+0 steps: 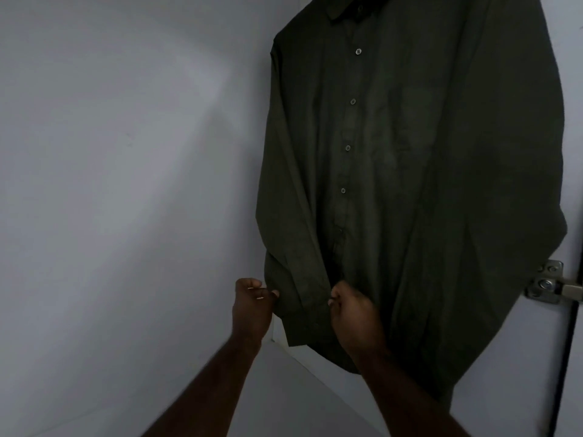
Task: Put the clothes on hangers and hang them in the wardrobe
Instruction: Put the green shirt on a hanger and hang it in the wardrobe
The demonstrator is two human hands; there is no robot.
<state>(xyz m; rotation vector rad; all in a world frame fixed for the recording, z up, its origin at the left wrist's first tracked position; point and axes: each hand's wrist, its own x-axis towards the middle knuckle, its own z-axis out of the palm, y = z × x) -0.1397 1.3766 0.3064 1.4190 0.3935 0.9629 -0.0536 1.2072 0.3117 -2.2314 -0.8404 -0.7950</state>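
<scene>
Where the shirt [410, 168] hangs, fingers [271, 293] pinch its cuff [303, 313].

1. Pretty much just one non-clothes item here: a metal door hinge [549, 283] at the right edge, silvery, with a couple of round screw heads showing on its plate.
2. It sits right next to a dark vertical gap [564, 357] running down below it.
3. The hinge's arm pokes off to the right, out of view.
4. Lighting's dim, so finer detail on it is hard to make out.
</scene>
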